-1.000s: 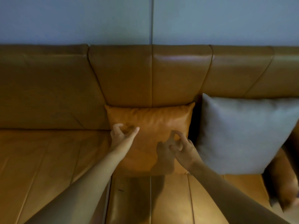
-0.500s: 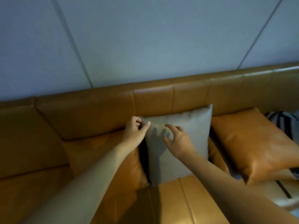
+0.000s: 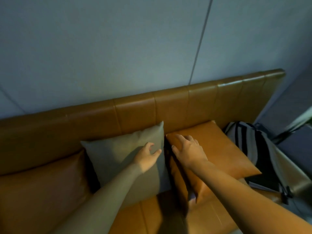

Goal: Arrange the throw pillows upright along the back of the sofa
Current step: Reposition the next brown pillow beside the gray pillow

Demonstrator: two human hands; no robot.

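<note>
A grey fabric pillow [image 3: 118, 154] stands upright against the back of the tan leather sofa [image 3: 168, 107]. Left of it leans a tan leather pillow [image 3: 50, 179], partly in shadow. To the right, another tan leather pillow [image 3: 222, 149] lies tilted, sloping down toward the seat. My left hand [image 3: 147, 157] hovers in front of the grey pillow's right edge, fingers curled and apart, holding nothing. My right hand [image 3: 188, 151] rests spread on the top left corner of the right tan pillow, without gripping it.
A grey bag with black stripes [image 3: 258, 154] lies at the sofa's right end, partly under the tilted pillow. A blue-grey wall [image 3: 118, 48] rises behind the sofa. The seat cushion [image 3: 152, 217] shows between my forearms.
The view has swung right along the sofa. My hands moved from the left tan pillow past the grey pillow; my right hand now lies on the right tan pillow.
</note>
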